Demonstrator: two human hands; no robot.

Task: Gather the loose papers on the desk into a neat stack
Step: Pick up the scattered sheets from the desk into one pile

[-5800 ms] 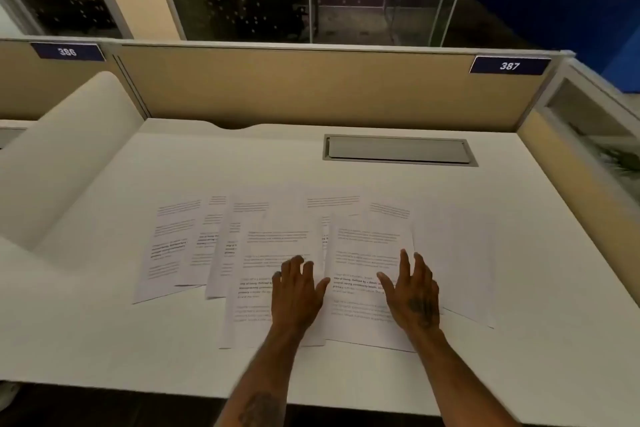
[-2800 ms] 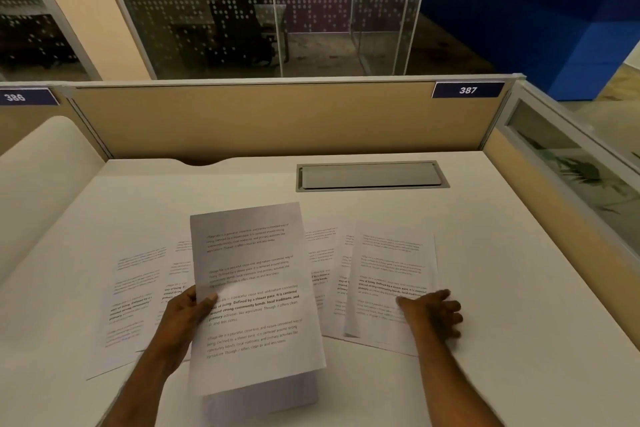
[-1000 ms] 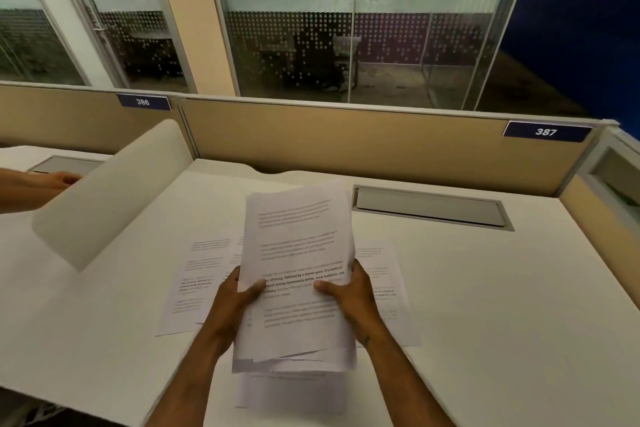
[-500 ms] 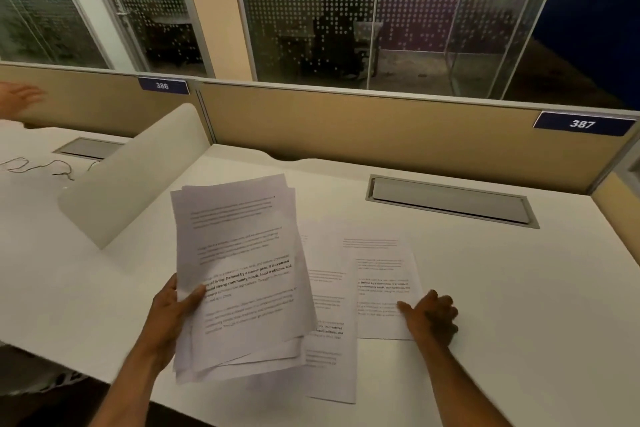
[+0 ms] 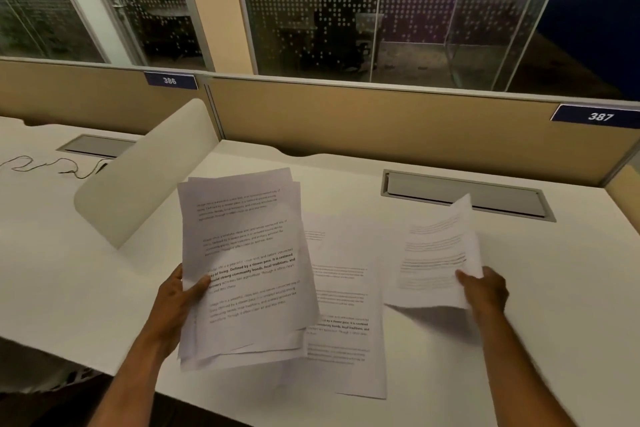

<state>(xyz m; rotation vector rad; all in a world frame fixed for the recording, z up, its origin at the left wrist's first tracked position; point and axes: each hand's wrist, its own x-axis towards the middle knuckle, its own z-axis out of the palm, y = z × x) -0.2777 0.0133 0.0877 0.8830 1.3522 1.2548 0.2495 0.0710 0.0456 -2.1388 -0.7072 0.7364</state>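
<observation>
Gripping an uneven sheaf of papers (image 5: 242, 263) above the white desk (image 5: 519, 357), the left hand (image 5: 173, 302) clamps thumb over print. The right hand (image 5: 486, 289) pinches one thin, curling sheet (image 5: 436, 253), lifted off the smooth desktop. Another printed page (image 5: 343, 315) lies flat between them.
</observation>
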